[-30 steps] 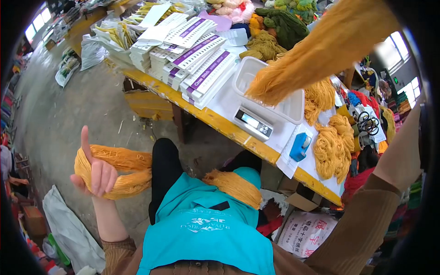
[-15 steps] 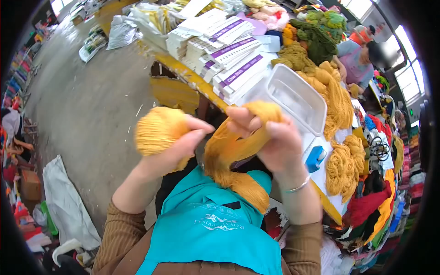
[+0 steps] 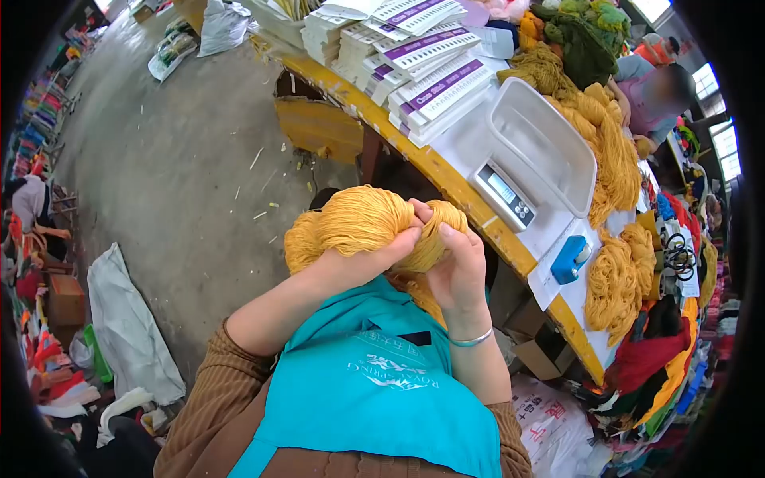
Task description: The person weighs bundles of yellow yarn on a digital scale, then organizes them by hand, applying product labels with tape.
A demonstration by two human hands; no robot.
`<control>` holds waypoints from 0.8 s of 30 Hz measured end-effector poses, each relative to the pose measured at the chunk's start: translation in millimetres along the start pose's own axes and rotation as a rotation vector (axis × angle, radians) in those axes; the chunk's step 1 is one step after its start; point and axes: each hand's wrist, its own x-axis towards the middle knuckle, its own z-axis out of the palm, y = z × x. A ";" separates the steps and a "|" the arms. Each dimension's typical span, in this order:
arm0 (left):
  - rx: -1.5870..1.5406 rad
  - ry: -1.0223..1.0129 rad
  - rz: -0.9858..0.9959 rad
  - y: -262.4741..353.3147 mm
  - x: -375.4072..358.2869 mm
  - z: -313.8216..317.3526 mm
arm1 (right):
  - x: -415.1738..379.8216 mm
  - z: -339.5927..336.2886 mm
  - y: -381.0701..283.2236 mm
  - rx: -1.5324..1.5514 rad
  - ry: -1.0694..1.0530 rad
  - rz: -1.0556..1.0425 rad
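A thick bundle of golden-yellow yarn [image 3: 362,219] is held in front of my teal apron [image 3: 374,358]. My left hand [image 3: 370,261] is closed on the larger, bulging part, with its thumb pointing right. Close beside it, my right hand [image 3: 460,267] pinches the yarn's right end between thumb and fingers. The fingers of both hands nearly meet, and some are hidden by the strands. More of the yarn hangs below the hands, partly covered by them.
On the yellow-edged table [image 3: 510,251] are a digital scale [image 3: 504,195], a clear plastic tub [image 3: 546,147], stacked printed cards [image 3: 438,88], a blue object [image 3: 570,259], yellow skeins [image 3: 617,279] and scissors [image 3: 680,256]. Another person [image 3: 649,99] works across the table. A white sack [image 3: 131,319] lies on the floor.
My hands have come together; the looped strand that was spread around my right hand is now gathered against the bundle. The view has shifted, bringing the scale into sight.
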 end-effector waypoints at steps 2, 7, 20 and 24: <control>-0.116 0.025 -0.182 5.3 0.5 0.0 | 0.7 -6.3 2.8 0.072 0.032 0.019; -0.069 0.029 -0.181 -7.9 0.8 1.6 | -1.1 -10.2 6.1 0.009 0.034 0.029; -0.274 -0.022 -0.268 -10.8 8.2 2.3 | 0.3 -17.5 9.9 0.126 0.180 0.011; -0.348 -0.029 -0.274 -17.3 15.6 -0.5 | 2.5 -20.9 10.1 0.138 0.185 0.013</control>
